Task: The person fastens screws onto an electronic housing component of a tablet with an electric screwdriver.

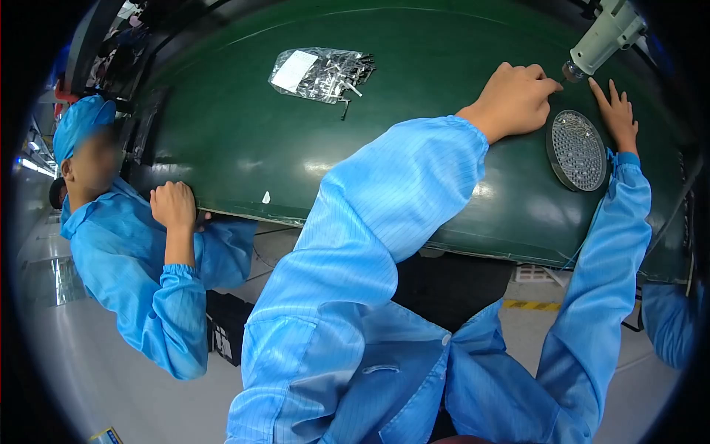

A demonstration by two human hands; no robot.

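Past the hands, the pale green, tube-shaped tool (pixel 608 35) slanted down-left, its tip nearest the curled left hand (pixel 518 98); I couldn't tell if that held anything. The right hand (pixel 620 117) was spread open, near the round grey tray of tiny bits (pixel 554 161).

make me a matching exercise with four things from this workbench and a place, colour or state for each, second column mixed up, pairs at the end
1. round dish
2. plastic bag
3. tool
4. right hand

A. fingers spread on the table
B. pale and tilted, at the picture's upper right
C. with a white sheet showing
D. grey, holding many small pieces

Pairs: 1-D, 2-C, 3-B, 4-A
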